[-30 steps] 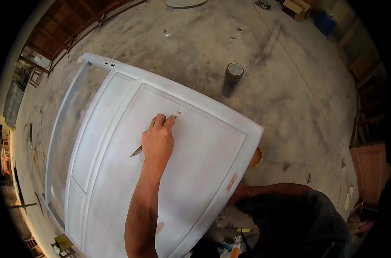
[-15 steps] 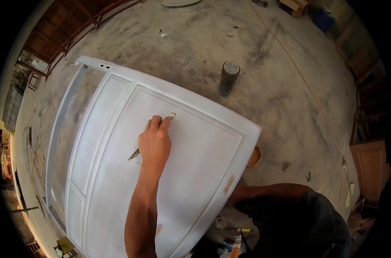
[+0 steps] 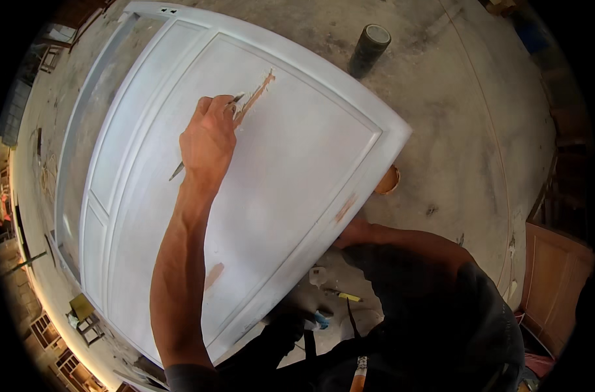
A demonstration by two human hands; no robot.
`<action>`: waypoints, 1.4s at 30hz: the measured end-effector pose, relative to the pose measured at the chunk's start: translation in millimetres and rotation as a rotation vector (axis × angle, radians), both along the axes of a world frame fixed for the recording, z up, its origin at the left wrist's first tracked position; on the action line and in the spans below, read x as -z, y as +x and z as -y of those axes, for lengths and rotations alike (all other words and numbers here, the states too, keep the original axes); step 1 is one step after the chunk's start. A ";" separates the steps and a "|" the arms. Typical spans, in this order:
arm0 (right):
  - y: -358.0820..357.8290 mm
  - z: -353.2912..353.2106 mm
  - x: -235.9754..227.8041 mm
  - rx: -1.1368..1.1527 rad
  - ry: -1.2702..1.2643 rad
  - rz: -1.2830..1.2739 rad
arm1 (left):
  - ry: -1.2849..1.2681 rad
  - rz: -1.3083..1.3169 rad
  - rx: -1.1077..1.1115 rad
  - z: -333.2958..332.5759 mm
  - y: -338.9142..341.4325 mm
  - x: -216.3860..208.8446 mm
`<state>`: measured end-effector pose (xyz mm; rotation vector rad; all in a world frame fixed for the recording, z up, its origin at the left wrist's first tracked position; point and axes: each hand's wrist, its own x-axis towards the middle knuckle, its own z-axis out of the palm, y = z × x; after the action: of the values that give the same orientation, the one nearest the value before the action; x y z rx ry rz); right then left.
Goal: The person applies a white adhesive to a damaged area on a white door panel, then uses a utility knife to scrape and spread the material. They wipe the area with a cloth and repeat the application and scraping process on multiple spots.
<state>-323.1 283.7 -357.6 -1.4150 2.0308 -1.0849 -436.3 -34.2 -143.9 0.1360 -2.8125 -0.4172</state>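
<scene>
A white-painted panelled door point(image 3: 297, 163) lies before me, with an open gap along its left side. My left hand point(image 3: 209, 140) is closed around a slim metal scraper point(image 3: 174, 172); its pointed end sticks out behind the hand, and the other end touches the panel. Just beyond the fingers runs a ragged brown streak point(image 3: 261, 91) in the white surface, with loose flakes beside it. At the door's right edge is my right hand point(image 3: 355, 233), its fingers hidden by the edge. Smaller brown patches point(image 3: 214, 275) show elsewhere on the white.
A dark cylinder point(image 3: 369, 51) stands on the concrete floor past the door's far edge. A round brown container point(image 3: 389, 179) is partly hidden by the right edge. A yellow-handled tool point(image 3: 344, 295) lies below, and a cigarette point(image 3: 359, 375) shows at the lower edge. A brown panel point(image 3: 556, 271) stands right.
My left hand has drawn the scraper back toward me and to the left, and a long brown streak now shows where it passed. The whole view has shifted, so the door sits higher.
</scene>
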 end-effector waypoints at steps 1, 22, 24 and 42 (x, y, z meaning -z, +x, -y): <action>1.5 5.5 -0.5 0.035 0.033 0.035 | 0.043 -0.010 -0.044 10.1 26.3 -7.3; -8.7 -96.5 -116.4 0.574 0.369 -0.089 | 1.169 -0.108 -0.400 -88.9 405.5 -201.7; -7.7 -109.4 -113.8 0.610 0.383 -0.102 | 1.403 -0.097 -0.376 -117.3 408.2 -225.9; -98.0 -161.5 -86.1 0.498 0.751 -0.180 | 1.652 -0.591 0.074 -223.4 566.4 -299.9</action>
<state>-421.1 445.2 -271.6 -0.6547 2.5992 -0.2579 130.0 189.3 155.9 0.1777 -1.2761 -2.1603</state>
